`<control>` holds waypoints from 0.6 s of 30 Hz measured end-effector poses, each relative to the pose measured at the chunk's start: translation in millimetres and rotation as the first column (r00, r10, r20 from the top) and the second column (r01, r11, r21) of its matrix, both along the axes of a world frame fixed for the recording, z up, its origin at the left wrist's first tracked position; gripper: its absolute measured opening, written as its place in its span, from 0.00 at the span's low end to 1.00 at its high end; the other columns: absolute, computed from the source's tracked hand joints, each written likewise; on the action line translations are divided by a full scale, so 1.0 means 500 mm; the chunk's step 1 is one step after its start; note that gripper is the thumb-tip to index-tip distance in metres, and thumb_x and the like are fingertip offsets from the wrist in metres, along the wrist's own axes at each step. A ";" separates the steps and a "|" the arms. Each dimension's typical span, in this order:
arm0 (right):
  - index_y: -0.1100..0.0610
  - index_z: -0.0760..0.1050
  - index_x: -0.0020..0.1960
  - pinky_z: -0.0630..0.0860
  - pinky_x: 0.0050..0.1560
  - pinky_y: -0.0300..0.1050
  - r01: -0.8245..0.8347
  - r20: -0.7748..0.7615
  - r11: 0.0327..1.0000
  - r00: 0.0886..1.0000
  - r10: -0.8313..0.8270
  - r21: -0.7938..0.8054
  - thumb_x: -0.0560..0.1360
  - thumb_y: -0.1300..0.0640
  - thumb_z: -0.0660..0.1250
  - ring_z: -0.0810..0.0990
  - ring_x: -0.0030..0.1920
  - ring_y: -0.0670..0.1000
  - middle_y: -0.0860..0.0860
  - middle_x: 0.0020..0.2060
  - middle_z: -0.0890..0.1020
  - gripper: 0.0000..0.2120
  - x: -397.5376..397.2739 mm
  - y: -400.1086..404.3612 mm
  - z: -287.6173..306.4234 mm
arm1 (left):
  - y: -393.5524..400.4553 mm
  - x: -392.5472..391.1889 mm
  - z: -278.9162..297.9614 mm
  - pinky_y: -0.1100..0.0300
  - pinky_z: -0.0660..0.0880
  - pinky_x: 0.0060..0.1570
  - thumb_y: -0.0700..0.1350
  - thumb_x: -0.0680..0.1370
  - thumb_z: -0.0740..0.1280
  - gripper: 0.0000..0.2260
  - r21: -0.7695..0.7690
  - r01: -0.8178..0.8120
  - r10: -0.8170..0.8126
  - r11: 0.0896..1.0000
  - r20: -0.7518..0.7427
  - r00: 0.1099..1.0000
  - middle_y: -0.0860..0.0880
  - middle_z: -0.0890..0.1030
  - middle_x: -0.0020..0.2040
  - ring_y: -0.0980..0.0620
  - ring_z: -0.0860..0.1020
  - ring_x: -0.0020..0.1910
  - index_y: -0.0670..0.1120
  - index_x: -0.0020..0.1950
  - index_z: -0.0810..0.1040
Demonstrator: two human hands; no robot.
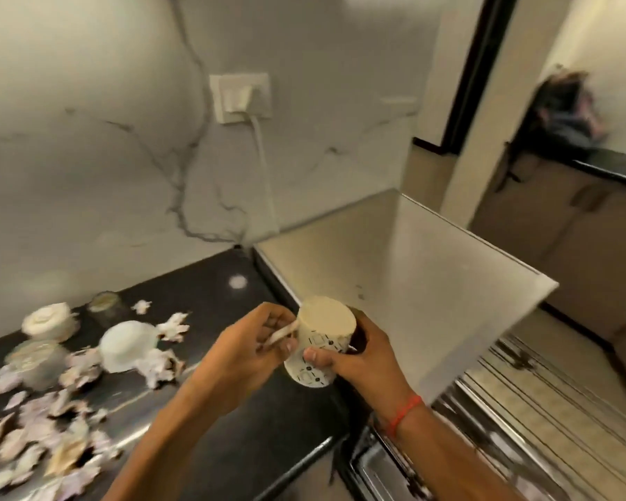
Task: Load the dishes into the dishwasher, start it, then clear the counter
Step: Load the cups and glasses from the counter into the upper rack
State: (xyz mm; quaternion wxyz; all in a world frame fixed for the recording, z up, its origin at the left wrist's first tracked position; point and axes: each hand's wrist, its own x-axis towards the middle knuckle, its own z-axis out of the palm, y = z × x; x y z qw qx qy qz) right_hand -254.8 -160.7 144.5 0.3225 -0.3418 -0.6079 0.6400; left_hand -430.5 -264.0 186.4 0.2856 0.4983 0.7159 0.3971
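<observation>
Here, at lower centre, the right hand (355, 359) grips an upturned patterned mug (320, 343). The left hand (248, 350) pinches its handle (281, 332). Crumpled paper scraps (33, 439) litter the black counter (210, 298) at lower left.

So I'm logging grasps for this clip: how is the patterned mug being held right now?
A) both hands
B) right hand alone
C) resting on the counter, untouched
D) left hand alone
A: the left hand pinches the handle while the right hand grips the body of the mug.

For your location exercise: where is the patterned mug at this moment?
In the head view, the patterned mug is low and centre, held bottom-up between the left hand and right hand, above the black counter's right edge.
</observation>
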 end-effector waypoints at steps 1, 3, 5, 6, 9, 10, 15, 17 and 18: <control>0.53 0.77 0.62 0.81 0.57 0.55 0.061 -0.004 0.998 0.998 -0.061 -0.014 0.60 0.61 0.84 0.83 0.57 0.52 0.51 0.55 0.84 0.33 0.028 0.005 -0.005 | 0.022 0.021 -0.011 0.53 0.82 0.53 0.39 0.76 0.74 0.16 -0.006 0.025 -0.025 1.000 0.006 1.000 0.61 0.84 0.48 0.59 0.83 0.48 0.58 0.56 0.78; 0.53 0.78 0.62 0.82 0.56 0.54 0.171 -0.001 0.984 0.985 -0.171 -0.041 0.60 0.64 0.84 0.84 0.56 0.52 0.51 0.54 0.85 0.32 0.073 0.009 -0.014 | 0.057 0.055 -0.028 0.53 0.81 0.55 0.41 0.76 0.74 0.17 -0.012 0.103 -0.103 0.995 0.023 0.994 0.62 0.84 0.50 0.61 0.83 0.50 0.60 0.58 0.77; 0.53 0.78 0.61 0.82 0.56 0.53 0.282 0.007 0.956 0.959 -0.282 -0.081 0.60 0.65 0.83 0.84 0.55 0.51 0.51 0.53 0.85 0.32 0.114 0.010 -0.023 | 0.086 0.085 -0.042 0.54 0.81 0.57 0.46 0.77 0.74 0.17 -0.027 0.214 -0.213 0.976 0.049 0.976 0.64 0.83 0.54 0.62 0.82 0.54 0.61 0.62 0.76; 0.53 0.78 0.61 0.82 0.55 0.53 0.327 0.012 0.941 0.945 -0.328 -0.092 0.60 0.64 0.84 0.84 0.55 0.52 0.51 0.53 0.85 0.32 0.132 0.008 -0.027 | 0.098 0.098 -0.048 0.54 0.80 0.58 0.47 0.77 0.74 0.17 -0.026 0.265 -0.263 0.964 0.066 0.962 0.64 0.82 0.56 0.62 0.81 0.56 0.61 0.63 0.75; 0.52 0.77 0.62 0.82 0.55 0.53 0.437 0.037 0.893 0.899 -0.435 -0.107 0.57 0.56 0.85 0.83 0.57 0.51 0.51 0.54 0.84 0.35 0.176 -0.001 -0.034 | 0.135 0.130 -0.067 0.52 0.78 0.62 0.51 0.77 0.73 0.20 -0.007 0.381 -0.379 0.925 0.091 0.921 0.65 0.80 0.61 0.62 0.78 0.62 0.63 0.67 0.73; 0.51 0.77 0.62 0.82 0.55 0.53 0.477 0.047 0.872 0.879 -0.475 -0.112 0.57 0.55 0.86 0.83 0.57 0.51 0.50 0.55 0.84 0.36 0.190 -0.005 -0.034 | 0.145 0.141 -0.074 0.52 0.77 0.64 0.52 0.77 0.73 0.21 -0.009 0.413 -0.410 0.911 0.099 0.907 0.66 0.78 0.63 0.63 0.76 0.64 0.64 0.68 0.73; 0.49 0.77 0.61 0.82 0.51 0.44 0.641 0.101 0.761 0.767 -0.633 -0.096 0.59 0.59 0.84 0.83 0.56 0.46 0.46 0.54 0.84 0.33 0.254 -0.025 -0.033 | 0.171 0.192 -0.100 0.53 0.71 0.70 0.54 0.77 0.72 0.23 0.015 0.500 -0.495 0.866 0.173 0.851 0.66 0.74 0.69 0.66 0.71 0.69 0.65 0.71 0.71; 0.48 0.77 0.61 0.82 0.50 0.43 0.697 0.118 0.712 0.717 -0.687 -0.089 0.61 0.60 0.83 0.82 0.56 0.45 0.46 0.54 0.84 0.31 0.285 -0.035 -0.036 | 0.178 0.211 -0.106 0.54 0.70 0.71 0.52 0.78 0.72 0.23 0.025 0.531 -0.525 0.847 0.190 0.829 0.65 0.74 0.70 0.66 0.70 0.70 0.66 0.71 0.71; 0.48 0.76 0.61 0.82 0.52 0.45 0.723 0.132 0.685 0.690 -0.712 -0.086 0.61 0.60 0.83 0.82 0.57 0.46 0.46 0.55 0.83 0.31 0.301 -0.039 -0.040 | 0.181 0.222 -0.108 0.54 0.71 0.70 0.52 0.78 0.71 0.22 0.025 0.542 -0.536 0.840 0.200 0.820 0.64 0.74 0.70 0.65 0.70 0.70 0.66 0.70 0.72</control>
